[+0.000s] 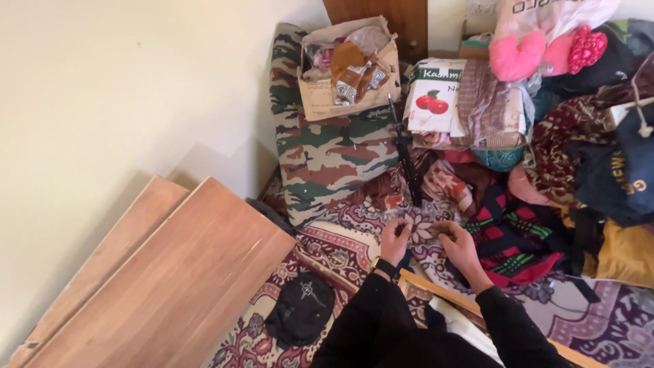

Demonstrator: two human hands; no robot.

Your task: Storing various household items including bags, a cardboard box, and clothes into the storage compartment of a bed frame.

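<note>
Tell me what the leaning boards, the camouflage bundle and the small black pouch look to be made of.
Boards: wood or wood-grain laminate, smooth reddish-brown face with faint grain; which one is unclear.
Camouflage bundle: woven fabric, matte, creased and folded.
Black pouch: likely synthetic cloth, dull, with a pale stitched or printed mark.

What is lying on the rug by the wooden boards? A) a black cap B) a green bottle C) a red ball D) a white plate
A: a black cap lies on the patterned rug beside the boards, left of the left hand.
</note>
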